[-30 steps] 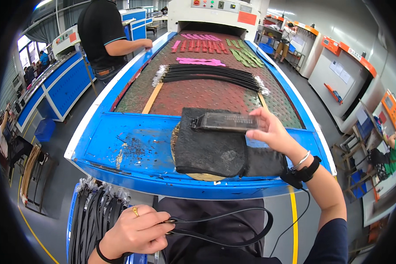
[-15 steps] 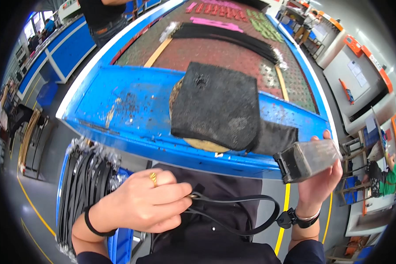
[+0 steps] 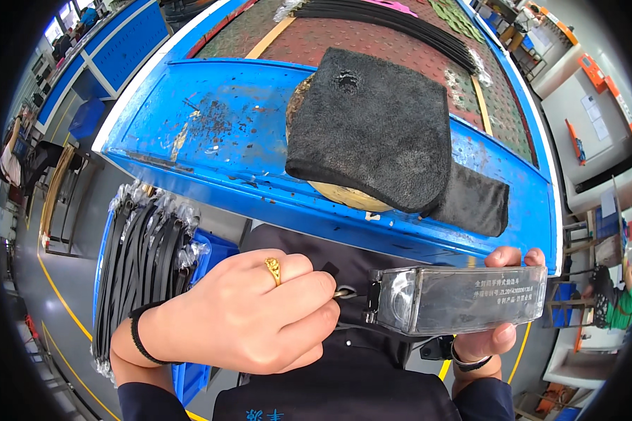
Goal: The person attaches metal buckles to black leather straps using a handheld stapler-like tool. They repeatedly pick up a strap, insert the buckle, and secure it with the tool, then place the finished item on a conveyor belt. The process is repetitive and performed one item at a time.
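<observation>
My right hand point(image 3: 502, 344) grips a clear plastic box point(image 3: 463, 298) with a black end piece and white print, held level in front of my lap. That black end faces my left hand. With closed fingers, my left hand point(image 3: 260, 312) pinches a thin black strap, most of it hidden against dark clothing and behind the box. A small metal fitting point(image 3: 345, 292) of the strap shows just past the fingertips, close to the box's black end. Beyond both hands a black cloth point(image 3: 372, 126) covers a round, yellowish block point(image 3: 347, 196) on the blue bench point(image 3: 225, 133).
At the left, a blue bin point(image 3: 214, 249) holds several black straps point(image 3: 144, 259) with clear plastic wrapped ends. Long black strips point(image 3: 393, 28) lie across wooden sticks point(image 3: 270, 37) on the bench's red textured bed. A rack point(image 3: 60, 189) stands farther left.
The box came left and turned broadside, close to my left hand's fingertips. My left hand moved slightly right. The strap loop, plain before, is now mostly hidden. The view tilted downward.
</observation>
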### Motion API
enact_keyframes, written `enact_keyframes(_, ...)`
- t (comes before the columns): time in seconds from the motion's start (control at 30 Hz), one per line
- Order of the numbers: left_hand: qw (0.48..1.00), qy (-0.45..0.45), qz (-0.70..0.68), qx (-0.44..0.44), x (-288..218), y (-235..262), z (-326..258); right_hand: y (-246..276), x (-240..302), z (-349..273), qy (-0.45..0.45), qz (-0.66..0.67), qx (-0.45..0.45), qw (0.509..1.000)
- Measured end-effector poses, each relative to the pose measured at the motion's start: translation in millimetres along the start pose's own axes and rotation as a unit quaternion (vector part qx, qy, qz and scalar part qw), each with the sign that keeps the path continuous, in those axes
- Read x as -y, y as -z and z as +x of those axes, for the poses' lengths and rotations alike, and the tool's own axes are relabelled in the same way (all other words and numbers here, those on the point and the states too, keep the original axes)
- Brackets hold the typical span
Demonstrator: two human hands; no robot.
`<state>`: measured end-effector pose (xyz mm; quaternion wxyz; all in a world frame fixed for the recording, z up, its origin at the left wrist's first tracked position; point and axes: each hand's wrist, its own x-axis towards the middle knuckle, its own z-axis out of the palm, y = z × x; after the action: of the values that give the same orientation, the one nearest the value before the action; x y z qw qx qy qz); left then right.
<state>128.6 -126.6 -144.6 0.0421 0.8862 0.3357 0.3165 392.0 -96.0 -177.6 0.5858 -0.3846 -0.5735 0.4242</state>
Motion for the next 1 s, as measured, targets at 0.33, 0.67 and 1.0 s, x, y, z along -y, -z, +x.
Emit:
enact_keyframes(0.33, 1.0, -0.019, 0.016, -0.001, -3.3, -2.0, 0.8, -3.6, -1.6, 0.6, -0.013, 0.009, 0.012, 1.0)
enact_keyframes(0.67, 0.999, -0.03, 0.017, 0.01, -4.1, -2.9, -0.3, -3.9, 2.4, -2.0, -0.024, 0.01, 0.022, 0.999)
enact_keyframes(1.0, 1.0, -0.002, 0.014, 0.01, -6.5, -0.3, -2.0, -10.3, 7.8, -6.3, -0.028, 0.062, -0.036, 0.997)
